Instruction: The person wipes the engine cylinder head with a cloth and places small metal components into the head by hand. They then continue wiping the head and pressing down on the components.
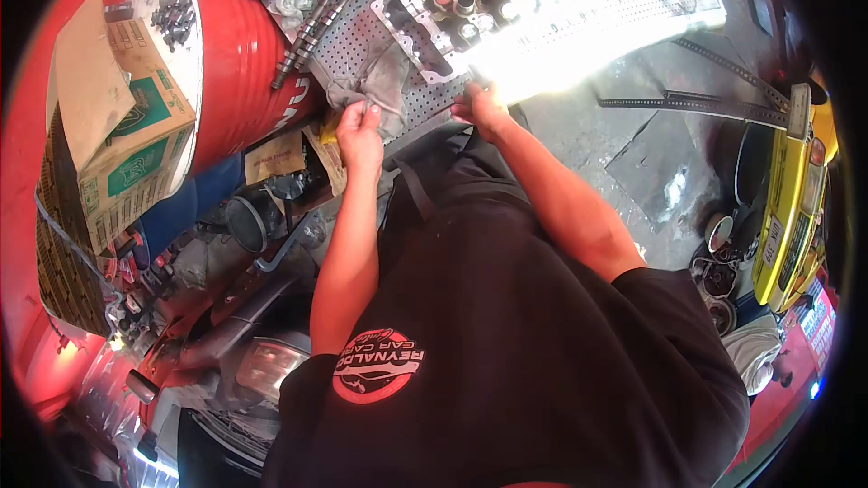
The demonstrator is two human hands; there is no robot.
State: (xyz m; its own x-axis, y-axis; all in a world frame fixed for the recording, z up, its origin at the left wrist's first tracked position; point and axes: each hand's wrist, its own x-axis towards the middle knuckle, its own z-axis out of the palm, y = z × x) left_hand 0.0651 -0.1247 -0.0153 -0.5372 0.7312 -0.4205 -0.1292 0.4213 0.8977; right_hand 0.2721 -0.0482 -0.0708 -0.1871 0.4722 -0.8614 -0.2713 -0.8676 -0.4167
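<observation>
A metal cylinder head [425,45] with open round bores lies on a perforated metal bench top [348,63], its right part washed out by glare. My right hand [484,111] is at its near edge, fingers curled together, fingertips partly lost in the bright light. Close by on the left, my left hand [362,136] has thumb and fingers pinched together, overlapping the near edge of a crumpled grey rag [380,86]. What either hand grips, I cannot tell. Two camshafts [330,14] rest side by side on the bench, left of the cylinder head.
To the left, a red drum [240,54] bears a cardboard box [136,136] and small dark metal parts [174,16]. Below it are a car's headlight [271,369] and assorted parts. On the right, a yellow vehicle [791,217] stands beyond the grey floor [646,163] and a perforated metal strut [692,104].
</observation>
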